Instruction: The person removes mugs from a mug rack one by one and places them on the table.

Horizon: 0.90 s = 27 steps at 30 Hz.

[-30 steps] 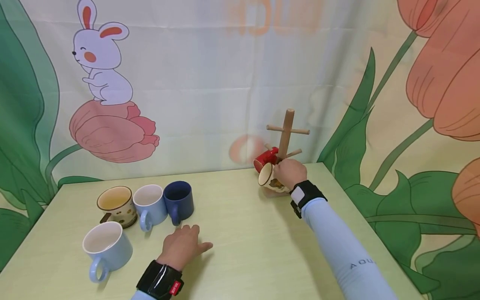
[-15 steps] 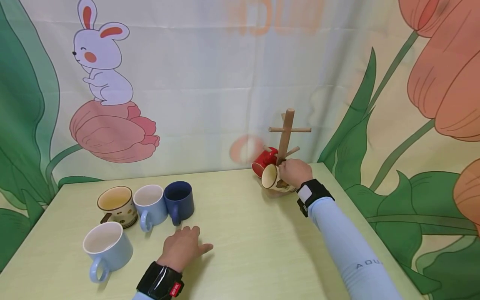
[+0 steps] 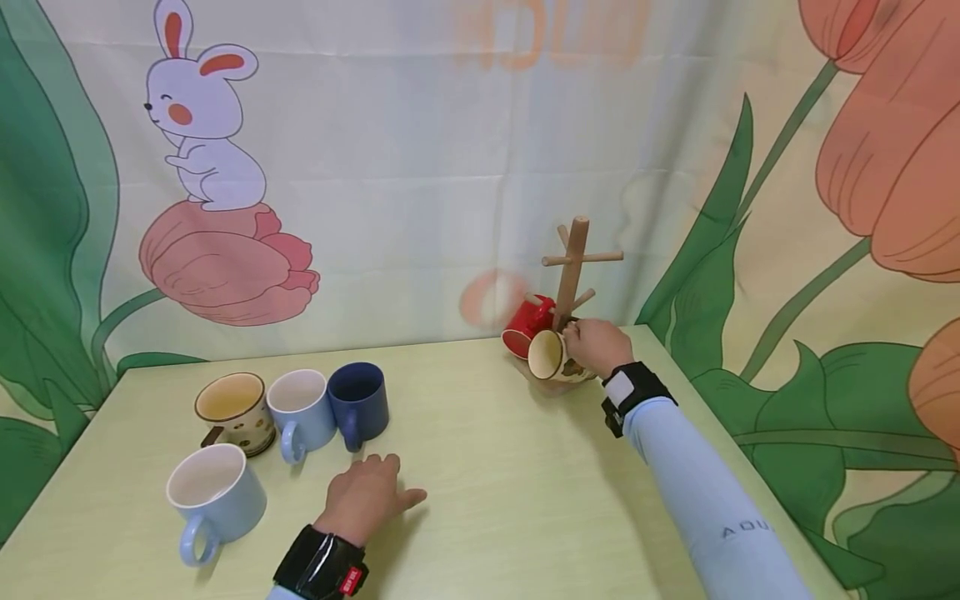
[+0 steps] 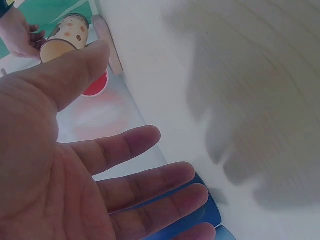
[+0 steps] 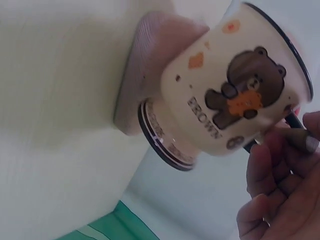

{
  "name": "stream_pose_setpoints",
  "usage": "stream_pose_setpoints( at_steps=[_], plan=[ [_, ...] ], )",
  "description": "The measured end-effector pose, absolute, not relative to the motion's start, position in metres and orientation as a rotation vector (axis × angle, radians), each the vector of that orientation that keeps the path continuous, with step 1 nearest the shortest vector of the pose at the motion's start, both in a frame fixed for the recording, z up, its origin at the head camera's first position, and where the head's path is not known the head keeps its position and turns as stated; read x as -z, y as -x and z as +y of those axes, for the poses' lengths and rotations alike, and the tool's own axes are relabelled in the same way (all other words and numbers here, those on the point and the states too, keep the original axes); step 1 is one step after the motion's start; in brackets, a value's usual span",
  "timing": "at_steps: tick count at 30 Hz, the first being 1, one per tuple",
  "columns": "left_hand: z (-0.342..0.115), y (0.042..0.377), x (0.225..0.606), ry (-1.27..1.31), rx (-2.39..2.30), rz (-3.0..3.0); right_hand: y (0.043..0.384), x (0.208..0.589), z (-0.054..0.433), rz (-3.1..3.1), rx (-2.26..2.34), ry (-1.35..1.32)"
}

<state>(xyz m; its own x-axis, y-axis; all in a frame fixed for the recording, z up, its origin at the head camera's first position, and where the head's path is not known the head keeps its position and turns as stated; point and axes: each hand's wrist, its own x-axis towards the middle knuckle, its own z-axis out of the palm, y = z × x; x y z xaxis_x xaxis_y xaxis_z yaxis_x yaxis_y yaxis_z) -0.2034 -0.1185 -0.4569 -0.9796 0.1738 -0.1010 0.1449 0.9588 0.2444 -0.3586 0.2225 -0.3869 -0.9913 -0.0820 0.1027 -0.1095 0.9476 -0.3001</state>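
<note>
A cream mug with a brown bear print [image 5: 245,90] is tilted beside the wooden mug tree [image 3: 573,275], its mouth facing left in the head view. My right hand [image 3: 600,347] pinches it at the dark handle, close to a lower peg; I cannot tell whether the handle is over that peg. Just behind it, a red mug [image 3: 523,329] hangs tilted on the tree's left side. My left hand [image 3: 363,500] is held with fingers spread over the table, holding nothing. Nearest to its fingertips is a dark blue mug [image 3: 360,404].
A light blue mug [image 3: 303,404] and a spotted cream mug [image 3: 243,423] stand left of the dark blue one. Another light blue mug [image 3: 225,500] is nearer the front. A printed curtain [image 3: 405,208] hangs behind the table [image 3: 480,533].
My right hand has shifted slightly right with the cream mug. The mug tree has turned a little, so its pegs point differently and the red mug has swung slightly left. My left hand stayed put.
</note>
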Motion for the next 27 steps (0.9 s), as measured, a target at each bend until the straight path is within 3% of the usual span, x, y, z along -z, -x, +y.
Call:
stream_pose_setpoints(
  at_steps=[10,27],
  plan=[
    [-0.117,0.202,0.455,-0.232,-0.352,2.975,0.347,0.423,0.227,-2.872,-0.493,-0.021],
    [-0.115,0.203,0.454,-0.240,-0.337,2.970,0.343,0.469,0.231,-2.706,-0.427,-0.151]
  ],
)
